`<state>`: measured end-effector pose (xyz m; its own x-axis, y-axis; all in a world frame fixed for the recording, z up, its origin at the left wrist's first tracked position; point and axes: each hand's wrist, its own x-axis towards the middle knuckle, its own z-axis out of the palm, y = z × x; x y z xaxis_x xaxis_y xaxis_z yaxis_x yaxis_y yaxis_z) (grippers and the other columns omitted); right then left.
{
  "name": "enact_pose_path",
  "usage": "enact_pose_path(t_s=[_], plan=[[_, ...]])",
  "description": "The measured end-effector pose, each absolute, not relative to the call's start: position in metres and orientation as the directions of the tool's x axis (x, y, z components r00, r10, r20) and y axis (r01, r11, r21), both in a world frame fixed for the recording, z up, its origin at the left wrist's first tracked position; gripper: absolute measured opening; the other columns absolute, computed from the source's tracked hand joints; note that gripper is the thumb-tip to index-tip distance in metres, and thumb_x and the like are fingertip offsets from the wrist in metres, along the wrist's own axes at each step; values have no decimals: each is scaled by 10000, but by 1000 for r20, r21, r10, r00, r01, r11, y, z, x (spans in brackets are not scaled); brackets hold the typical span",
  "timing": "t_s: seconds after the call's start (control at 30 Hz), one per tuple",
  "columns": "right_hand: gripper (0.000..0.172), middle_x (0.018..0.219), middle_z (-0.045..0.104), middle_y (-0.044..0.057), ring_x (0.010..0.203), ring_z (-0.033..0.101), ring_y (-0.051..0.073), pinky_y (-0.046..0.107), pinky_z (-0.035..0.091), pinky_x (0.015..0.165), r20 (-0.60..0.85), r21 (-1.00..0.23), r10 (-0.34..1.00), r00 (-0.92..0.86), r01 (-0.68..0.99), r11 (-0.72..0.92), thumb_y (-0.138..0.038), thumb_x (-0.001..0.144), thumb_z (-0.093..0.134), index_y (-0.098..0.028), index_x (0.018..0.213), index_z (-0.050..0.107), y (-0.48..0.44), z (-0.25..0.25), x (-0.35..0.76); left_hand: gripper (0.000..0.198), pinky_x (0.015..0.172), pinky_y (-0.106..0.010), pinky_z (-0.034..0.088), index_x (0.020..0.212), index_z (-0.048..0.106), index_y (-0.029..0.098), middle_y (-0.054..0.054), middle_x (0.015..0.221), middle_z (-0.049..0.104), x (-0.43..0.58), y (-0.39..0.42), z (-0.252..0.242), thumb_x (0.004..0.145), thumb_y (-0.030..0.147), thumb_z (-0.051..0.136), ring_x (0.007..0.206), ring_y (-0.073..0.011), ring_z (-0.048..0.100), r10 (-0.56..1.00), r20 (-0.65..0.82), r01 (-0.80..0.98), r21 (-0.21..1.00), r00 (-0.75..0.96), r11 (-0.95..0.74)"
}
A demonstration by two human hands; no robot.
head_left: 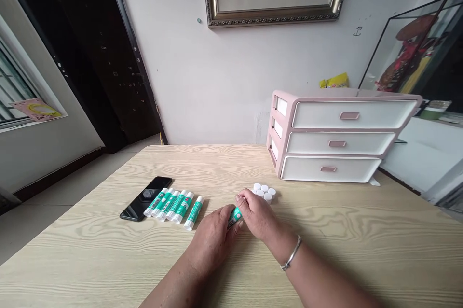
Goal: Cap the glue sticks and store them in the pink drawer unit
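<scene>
Between my two hands is a green-and-white glue stick [235, 216], tilted over the table. My left hand [213, 231] is closed around its lower part. The fingers of my right hand [259, 216] are closed at its upper end, which they hide; I cannot tell whether a cap is there. Just beyond my right hand sits a cluster of several white round caps [267, 197], partly covered by it. To the left of my left hand lies a single glue stick [194, 213], and beside that a row of several more glue sticks [170, 205].
A black phone [139, 206] lies under the left end of the row. On the wooden table [307, 259], a pink-and-white drawer unit [336, 141] stands at the back right, with a yellow packet [333, 81] behind its top. A framed picture [275, 16] hangs on the wall.
</scene>
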<state>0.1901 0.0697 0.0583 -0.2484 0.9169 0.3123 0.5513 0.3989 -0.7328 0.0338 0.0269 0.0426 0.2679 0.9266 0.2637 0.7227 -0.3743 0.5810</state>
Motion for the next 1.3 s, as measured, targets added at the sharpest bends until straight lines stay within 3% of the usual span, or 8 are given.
enact_pose_path(t_s=[0.1, 0.27, 0.47, 0.6, 0.93, 1.3], plan=[[162, 667, 594, -18, 615, 538, 131, 229, 374, 585, 313, -798, 922, -227, 463, 385, -238, 929, 433, -207, 885, 586, 70, 51, 185, 357, 737, -298, 447, 1127, 601, 199, -86, 950, 719, 34, 25, 47, 962, 481, 457, 843, -239, 655, 933, 220, 643, 678, 285, -356], [201, 506, 448, -75, 467, 439, 104, 201, 326, 468, 358, -862, 894, -270, 273, 427, -153, 891, 404, -205, 903, 598, 67, 50, 187, 378, 754, -250, 432, 988, 634, 163, -43, 913, 666, 30, 20, 62, 971, 493, 451, 838, -168, 578, 904, 147, 364, 880, 402, -305], [176, 523, 521, -62, 478, 518, 97, 194, 393, 499, 428, -815, 840, -334, 258, 518, -151, 891, 420, -197, 856, 586, 56, 60, 192, 388, 432, -194, 240, 884, 541, 169, 93, 532, 396, 22, 25, 47, 936, 551, 497, 434, -56, 282, 850, -6, 86, 995, 527, -46], [156, 538, 548, -59, 485, 572, 101, 188, 428, 499, 460, -803, 800, -386, 203, 560, -186, 918, 421, -199, 858, 564, 53, 60, 195, 388, 360, -173, 248, 863, 496, 189, 113, 492, 376, 22, 26, 43, 907, 572, 538, 356, -39, 244, 797, -49, -61, 992, 602, 108], [156, 538, 572, -63, 456, 591, 94, 188, 433, 498, 554, -730, 681, -478, 113, 674, -187, 930, 416, -207, 828, 531, 48, 67, 198, 388, 317, -162, 329, 884, 590, 137, 104, 433, 390, 23, 22, 50, 904, 523, 563, 304, -30, 238, 722, -38, -188, 955, 691, 231], [145, 524, 620, -53, 526, 599, 128, 255, 468, 647, 653, -552, 512, -558, 112, 826, -208, 941, 404, -242, 862, 521, 37, 75, 205, 393, 303, -174, 387, 888, 622, 110, 98, 434, 390, 19, 22, 44, 925, 494, 546, 285, -22, 229, 610, -23, -258, 893, 792, 369]])
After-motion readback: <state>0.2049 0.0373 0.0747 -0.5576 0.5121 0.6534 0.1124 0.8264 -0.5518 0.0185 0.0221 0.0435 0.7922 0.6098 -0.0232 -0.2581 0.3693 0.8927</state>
